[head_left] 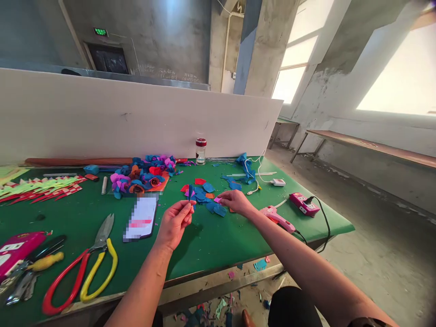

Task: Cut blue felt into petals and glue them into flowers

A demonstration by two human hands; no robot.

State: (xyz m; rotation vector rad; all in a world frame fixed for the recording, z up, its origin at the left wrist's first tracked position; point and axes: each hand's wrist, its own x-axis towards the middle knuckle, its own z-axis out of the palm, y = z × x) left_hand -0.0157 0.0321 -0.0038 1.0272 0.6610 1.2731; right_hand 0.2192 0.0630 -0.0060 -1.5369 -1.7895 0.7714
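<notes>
My left hand (177, 222) pinches a small rolled piece of blue crepe paper (190, 192) upright between thumb and fingertips. To its right, my right hand (235, 201) reaches down to the loose cut petals, its fingertips closed on a pink paper petal (217, 200). Around both hands lie blue paper petals (220, 210), along with a red petal (200, 181) and some orange ones. A heap of finished paper flowers (155, 175) in blue, purple, red and brown stands behind my left hand.
Scissors (98, 245) with red and yellow handles and a phone (141, 218) lie at left. On the right are a pink glue gun (277, 218), a pink power box (304, 204) with a cable, and a white charger (277, 182). A red-lidded jar (200, 152) stands against the white board (136, 118).
</notes>
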